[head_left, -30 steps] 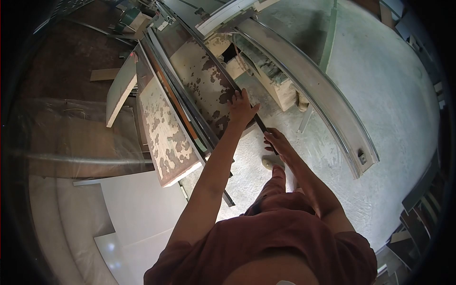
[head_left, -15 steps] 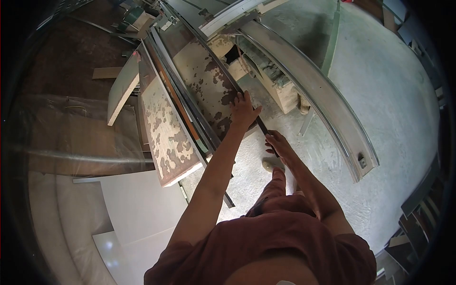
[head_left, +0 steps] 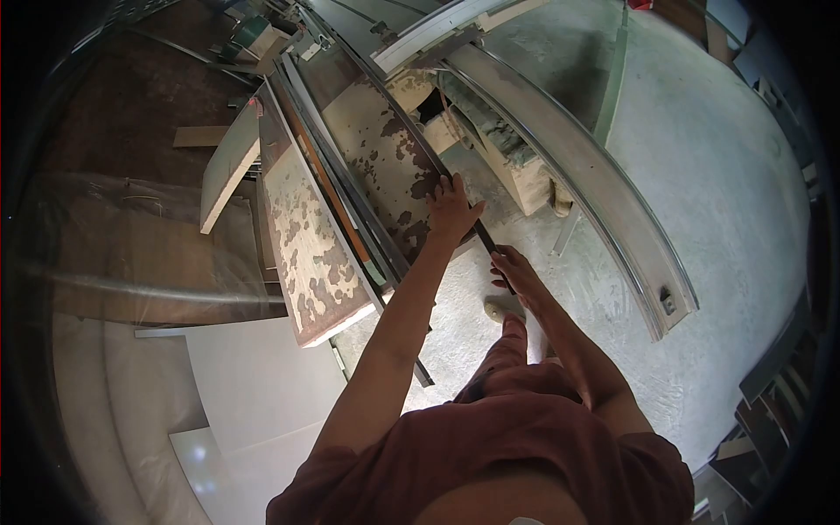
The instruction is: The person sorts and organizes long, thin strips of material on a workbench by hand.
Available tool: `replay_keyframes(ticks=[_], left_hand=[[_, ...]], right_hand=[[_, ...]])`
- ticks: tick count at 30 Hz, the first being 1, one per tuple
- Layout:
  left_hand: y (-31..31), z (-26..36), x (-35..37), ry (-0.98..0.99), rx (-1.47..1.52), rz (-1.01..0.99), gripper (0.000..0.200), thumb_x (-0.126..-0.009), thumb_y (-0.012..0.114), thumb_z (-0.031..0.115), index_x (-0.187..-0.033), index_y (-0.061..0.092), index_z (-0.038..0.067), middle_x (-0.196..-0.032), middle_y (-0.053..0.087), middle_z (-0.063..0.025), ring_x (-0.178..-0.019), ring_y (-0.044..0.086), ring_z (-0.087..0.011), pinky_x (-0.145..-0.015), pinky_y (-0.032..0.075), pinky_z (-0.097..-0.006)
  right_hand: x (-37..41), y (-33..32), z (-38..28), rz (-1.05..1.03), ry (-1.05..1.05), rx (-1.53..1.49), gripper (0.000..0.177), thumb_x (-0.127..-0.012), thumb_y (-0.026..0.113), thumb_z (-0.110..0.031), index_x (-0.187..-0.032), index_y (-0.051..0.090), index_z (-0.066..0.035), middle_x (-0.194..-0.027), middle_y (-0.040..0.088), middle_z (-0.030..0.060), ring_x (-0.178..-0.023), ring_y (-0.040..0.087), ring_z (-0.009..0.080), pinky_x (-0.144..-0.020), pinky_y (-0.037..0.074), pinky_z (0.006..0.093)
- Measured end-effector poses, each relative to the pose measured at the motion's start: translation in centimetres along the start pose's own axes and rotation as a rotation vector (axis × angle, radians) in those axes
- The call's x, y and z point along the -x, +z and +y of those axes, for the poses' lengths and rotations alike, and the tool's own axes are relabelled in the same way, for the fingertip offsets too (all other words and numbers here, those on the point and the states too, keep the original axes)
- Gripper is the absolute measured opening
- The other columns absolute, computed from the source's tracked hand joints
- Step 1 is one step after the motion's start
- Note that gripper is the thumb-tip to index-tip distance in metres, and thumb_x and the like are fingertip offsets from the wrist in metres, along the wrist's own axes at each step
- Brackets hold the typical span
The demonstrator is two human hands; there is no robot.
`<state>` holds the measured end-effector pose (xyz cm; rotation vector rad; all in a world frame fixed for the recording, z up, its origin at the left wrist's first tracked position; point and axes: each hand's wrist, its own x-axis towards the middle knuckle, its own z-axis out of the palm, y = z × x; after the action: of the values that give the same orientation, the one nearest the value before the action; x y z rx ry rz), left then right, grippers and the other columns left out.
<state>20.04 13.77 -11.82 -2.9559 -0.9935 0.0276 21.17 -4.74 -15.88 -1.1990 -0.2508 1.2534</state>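
Note:
A long, thin dark strip [head_left: 404,118] runs along the right edge of a worn table with peeling paint [head_left: 367,131]. My left hand [head_left: 451,212] lies on the strip at the table's near corner, fingers spread and thumb apart. Closer to my body, my right hand [head_left: 520,273] is closed around the strip where it sticks out past the table, near its end. Part of that end is hidden behind the fingers.
Several long strips [head_left: 337,188] lie left of the table, beside a second peeling board [head_left: 311,245]. A long curved metal rail [head_left: 582,166] stretches out to the right. White panels [head_left: 254,372] stand at lower left. Pale concrete floor [head_left: 726,210] spreads at right.
Both hands stay on the dark strip in almost the same places. The whole view has shifted very slightly; nothing is taken hold of or let go.

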Motion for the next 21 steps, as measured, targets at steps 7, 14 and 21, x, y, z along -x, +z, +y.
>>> replay_keyframes(ticks=[7,14,21], left_hand=[[0.25,-0.09,-0.05,-0.003,0.018,0.011,0.082,-0.075,0.057,0.051,-0.131,0.025,0.001,-0.132,0.031,-0.028,-0.118,0.038,-0.0386,-0.096,0.028,-0.0542],[0.46,-0.02,-0.05,-0.004,0.035,0.029,0.082,-0.074,0.057,0.05,-0.131,0.025,0.001,-0.132,0.031,-0.0275,-0.118,0.037,-0.0389,-0.096,0.027,-0.0551],[0.6,-0.09,-0.03,-0.037,0.042,0.024,0.081,-0.074,0.058,0.05,-0.131,0.027,0.002,-0.134,0.03,-0.0246,-0.119,0.037,-0.0371,-0.096,0.027,-0.0547]], right_hand=[[-0.17,-0.01,0.14,-0.001,-0.005,0.006,0.047,-0.087,0.051,-0.037,-0.121,0.042,-0.006,-0.097,0.05,0.0048,-0.09,0.051,0.0156,-0.074,0.046,0.0311],[0.09,0.08,-0.07,-0.002,-0.017,0.004,0.045,-0.087,0.051,-0.036,-0.12,0.043,-0.006,-0.096,0.05,0.0044,-0.089,0.051,0.0156,-0.074,0.046,0.0311],[-0.01,0.07,-0.01,-0.006,-0.026,0.004,0.045,-0.087,0.051,-0.036,-0.119,0.043,-0.006,-0.096,0.051,0.0048,-0.089,0.051,0.0149,-0.073,0.046,0.0308]])
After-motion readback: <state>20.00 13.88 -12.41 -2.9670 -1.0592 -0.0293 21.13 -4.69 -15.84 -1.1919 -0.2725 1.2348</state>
